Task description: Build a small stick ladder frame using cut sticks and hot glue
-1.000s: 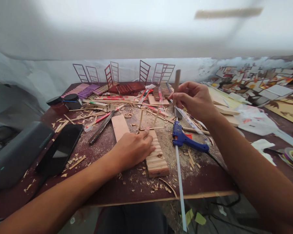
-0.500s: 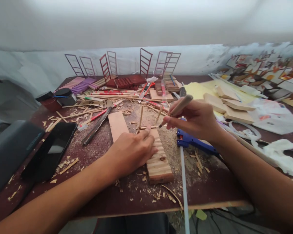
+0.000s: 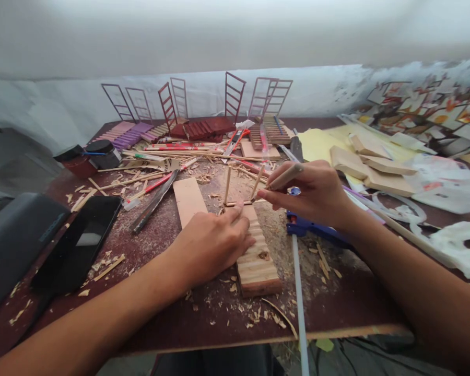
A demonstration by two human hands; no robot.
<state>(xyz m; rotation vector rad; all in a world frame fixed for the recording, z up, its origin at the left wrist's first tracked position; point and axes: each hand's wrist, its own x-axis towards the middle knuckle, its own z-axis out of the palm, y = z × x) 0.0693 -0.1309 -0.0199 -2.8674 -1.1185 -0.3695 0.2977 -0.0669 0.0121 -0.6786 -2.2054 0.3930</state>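
Note:
My left hand [image 3: 215, 240] lies over a grooved wooden block [image 3: 260, 269], its fingers closed down against the block near the far end. Two thin sticks stand at that end: a left upright [image 3: 227, 187] and a right upright [image 3: 257, 181], which leans outward. Between their feet runs a short cross stick [image 3: 242, 203], close to my left fingertips. My right hand [image 3: 311, 190] pinches a wooden-handled tool [image 3: 288, 177] like a pen; its dark tip is at the foot of the right upright, and I cannot tell whether it touches. A plain board [image 3: 188, 196] lies left of the block.
A blue glue gun [image 3: 297, 225] with a long glue stick [image 3: 298, 292] lies under my right forearm. Left are a phone [image 3: 78, 243], a dark blade [image 3: 154, 203] and paint jars [image 3: 104, 153]. Painted ladder-backed pieces [image 3: 203, 128] stand behind; wood blocks [image 3: 352, 162] lie right.
The tool in my right hand has moved down and left, and its tip is now at the right upright's foot. My left hand stays on the block.

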